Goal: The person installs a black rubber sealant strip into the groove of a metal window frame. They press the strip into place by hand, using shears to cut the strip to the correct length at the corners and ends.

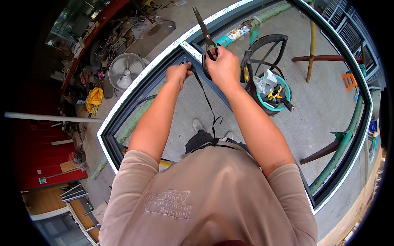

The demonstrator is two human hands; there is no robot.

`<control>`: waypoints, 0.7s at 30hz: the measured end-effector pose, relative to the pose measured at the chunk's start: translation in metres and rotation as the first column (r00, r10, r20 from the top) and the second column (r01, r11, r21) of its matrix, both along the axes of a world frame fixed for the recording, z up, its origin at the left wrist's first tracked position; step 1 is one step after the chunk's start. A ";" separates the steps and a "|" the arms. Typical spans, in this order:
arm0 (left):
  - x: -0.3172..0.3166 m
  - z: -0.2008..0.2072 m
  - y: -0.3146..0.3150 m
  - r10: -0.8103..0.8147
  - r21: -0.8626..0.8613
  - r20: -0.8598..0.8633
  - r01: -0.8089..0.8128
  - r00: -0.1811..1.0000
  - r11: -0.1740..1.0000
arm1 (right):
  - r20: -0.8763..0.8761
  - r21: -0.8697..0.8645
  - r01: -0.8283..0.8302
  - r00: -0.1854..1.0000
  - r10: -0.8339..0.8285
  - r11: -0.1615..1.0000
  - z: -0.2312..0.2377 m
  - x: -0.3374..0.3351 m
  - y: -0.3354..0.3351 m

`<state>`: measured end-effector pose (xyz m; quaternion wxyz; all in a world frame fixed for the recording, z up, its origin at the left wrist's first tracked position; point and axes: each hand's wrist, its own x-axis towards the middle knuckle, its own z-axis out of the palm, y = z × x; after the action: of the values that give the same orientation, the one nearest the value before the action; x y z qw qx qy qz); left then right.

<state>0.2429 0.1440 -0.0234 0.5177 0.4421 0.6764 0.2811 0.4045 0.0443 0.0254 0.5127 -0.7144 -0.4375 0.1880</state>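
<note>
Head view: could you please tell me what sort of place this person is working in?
Probably a window-frame workshop: a large dark window frame lies on green trestles, a tool bucket and standing fan sit on the concrete floor, and the right hand holds big shears.

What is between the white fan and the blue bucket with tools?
In the head view, the dark window frame crosses between the fan and bucket, with both hands, left and right, working there with scissors.

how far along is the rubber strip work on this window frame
Done: the dark window frame lies assembled on supports. In hand: the left hand pinches the black rubber strip at the frame's far corner, while the right hand holds long scissors there. Left: the strip's loose tail hangs uncut; how much is seated can't be told.
</note>
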 end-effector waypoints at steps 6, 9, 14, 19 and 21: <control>0.000 0.003 0.010 0.018 -0.126 0.041 -0.013 0.999 0.992 | 0.018 -0.020 0.003 1.000 -0.002 1.000 -0.001 0.002 0.000; 0.001 -0.001 0.018 0.010 -0.153 0.050 -0.002 0.999 0.988 | 0.025 -0.020 0.008 1.000 -0.007 1.000 -0.003 0.004 0.000; -0.003 -0.005 0.010 0.049 -0.128 0.030 -0.044 0.998 0.991 | 0.020 0.007 0.009 1.000 -0.009 1.000 0.000 0.000 0.000; 0.001 0.002 0.017 0.011 -0.207 0.043 -0.002 0.999 0.978 | -0.034 0.008 -0.016 0.999 0.016 1.000 -0.001 0.004 0.002; 0.002 0.002 0.018 0.014 -0.202 0.038 -0.006 0.999 0.979 | -0.032 0.014 -0.014 0.999 0.015 1.000 -0.002 0.003 0.003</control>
<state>0.2448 0.1624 -0.0217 0.5715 0.3785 0.6934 0.2221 0.4078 0.0474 0.0230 0.5233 -0.7045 -0.4357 0.2000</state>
